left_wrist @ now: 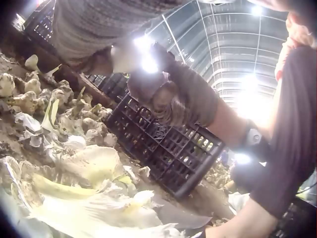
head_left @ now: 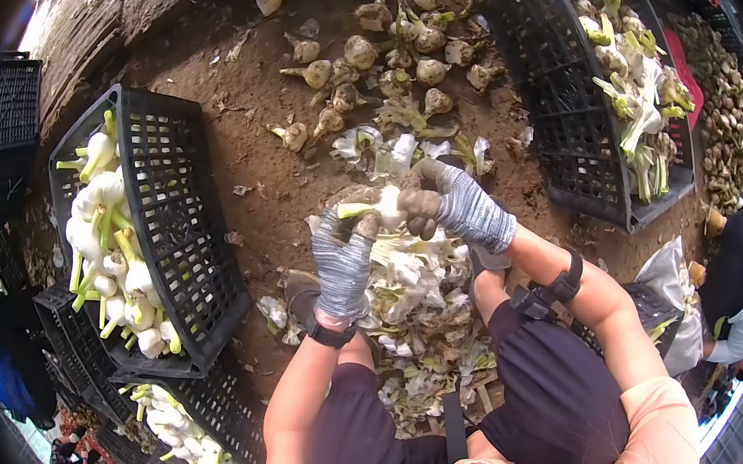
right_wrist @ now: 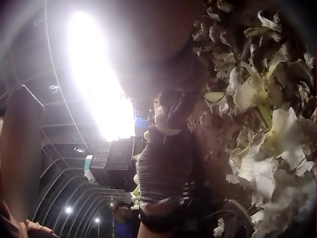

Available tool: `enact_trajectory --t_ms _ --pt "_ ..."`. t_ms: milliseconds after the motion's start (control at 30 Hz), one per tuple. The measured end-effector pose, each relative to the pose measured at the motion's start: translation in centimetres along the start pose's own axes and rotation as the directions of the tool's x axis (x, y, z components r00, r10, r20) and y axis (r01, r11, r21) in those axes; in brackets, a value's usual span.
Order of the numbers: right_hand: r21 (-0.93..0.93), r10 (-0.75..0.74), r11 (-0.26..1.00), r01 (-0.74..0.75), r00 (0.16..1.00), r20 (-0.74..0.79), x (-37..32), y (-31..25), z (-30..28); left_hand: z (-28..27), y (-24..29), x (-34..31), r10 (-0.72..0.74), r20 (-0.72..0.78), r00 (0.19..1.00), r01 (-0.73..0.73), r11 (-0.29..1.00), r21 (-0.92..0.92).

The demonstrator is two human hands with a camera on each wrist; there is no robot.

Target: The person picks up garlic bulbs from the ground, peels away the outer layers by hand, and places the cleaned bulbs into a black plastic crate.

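In the head view a white garlic bulb (head_left: pixel 388 205) with a short green stem lies between both gloved hands. The left hand (head_left: pixel 343 261) grips it from the stem side, thumb and fingers curled round it. Against the bulb's other side are the bent fingers of the right hand (head_left: pixel 460 207), which pinch at its outer skin. Below the hands lies a pile of peeled skins and leaves (head_left: pixel 416 282). The left wrist view shows the right hand (left_wrist: pixel 181 99) beside the bulb, partly washed out by glare. The right wrist view shows the left hand (right_wrist: pixel 166 158) in shadow.
Black crates of cleaned garlic (head_left: pixel 180 203) stand at the left; another crate (head_left: pixel 574 117) stands at the upper right with stemmed garlic. Unpeeled bulbs (head_left: pixel 360 52) are scattered on the soil ahead. Another person (head_left: pixel 739 271) is at the far right.
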State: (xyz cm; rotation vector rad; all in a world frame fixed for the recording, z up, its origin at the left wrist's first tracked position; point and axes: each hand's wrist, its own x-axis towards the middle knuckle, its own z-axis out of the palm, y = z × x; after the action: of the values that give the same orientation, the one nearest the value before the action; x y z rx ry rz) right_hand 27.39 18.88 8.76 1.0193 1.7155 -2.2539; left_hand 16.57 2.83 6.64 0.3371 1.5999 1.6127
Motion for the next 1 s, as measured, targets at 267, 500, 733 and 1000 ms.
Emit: enact_trajectory --t_ms 267,500,733,1000 --pt "0.039 -0.035 0.999 0.034 0.999 0.027 -0.4 0.4 -1.0 -0.5 -0.1 0.3 -0.173 0.084 0.981 0.192 0.862 -0.469" --pt "-0.213 -0.16 0.967 0.142 0.985 -0.069 0.8 0.3 0.8 -0.3 -0.2 1.2 0.083 0.143 0.986 -0.068 0.992 -0.11" --pt "0.239 0.015 0.97 -0.041 0.994 0.108 0.7 0.6 -0.7 -0.8 0.1 1.9 -0.13 0.157 0.979 0.196 0.814 -0.547" --pt "0.008 0.051 0.999 -0.052 0.994 0.097 2.4 -0.8 -0.7 -0.9 -0.6 3.1 -0.078 0.226 0.971 0.186 0.838 -0.513"
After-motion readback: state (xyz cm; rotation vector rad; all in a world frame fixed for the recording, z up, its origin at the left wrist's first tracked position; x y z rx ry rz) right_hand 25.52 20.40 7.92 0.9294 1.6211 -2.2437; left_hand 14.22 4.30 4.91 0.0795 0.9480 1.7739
